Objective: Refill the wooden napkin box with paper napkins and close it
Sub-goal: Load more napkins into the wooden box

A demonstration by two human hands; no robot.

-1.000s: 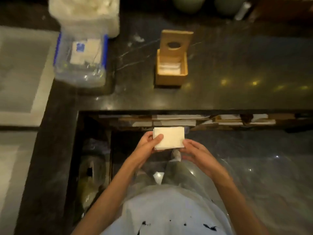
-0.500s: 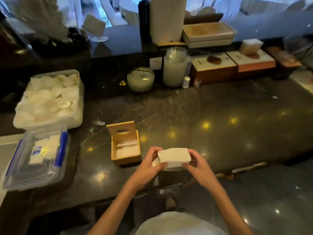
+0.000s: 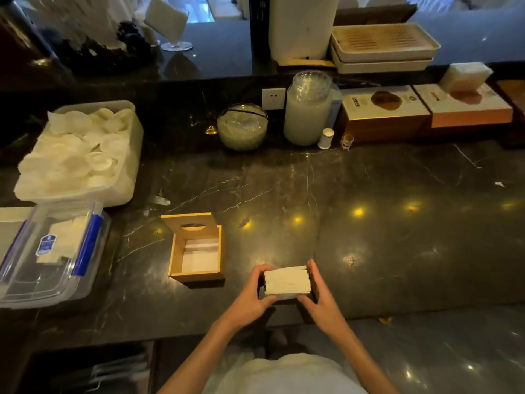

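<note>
The wooden napkin box (image 3: pixel 174 255) stands open on the dark marble counter, its lid (image 3: pixel 187 221) with an oval slot tipped up at the back. A few white napkins lie at its bottom. To its right, near the counter's front edge, a stack of white paper napkins (image 3: pixel 287 280) stands on edge on the counter. My left hand (image 3: pixel 254 297) presses its left side and my right hand (image 3: pixel 319 297) presses its right side.
A clear lidded container with blue clips (image 3: pixel 48 251) and a white tub of round white pads (image 3: pixel 76 155) sit at the left. A glass bowl (image 3: pixel 242 126), a frosted jar (image 3: pixel 308 109), boxes (image 3: pixel 383 112) and stacked trays (image 3: pixel 383 46) line the back.
Both hands have carried the napkin stack up from below the counter and set it down on edge right of the box. The camera has tilted up to the counter.
</note>
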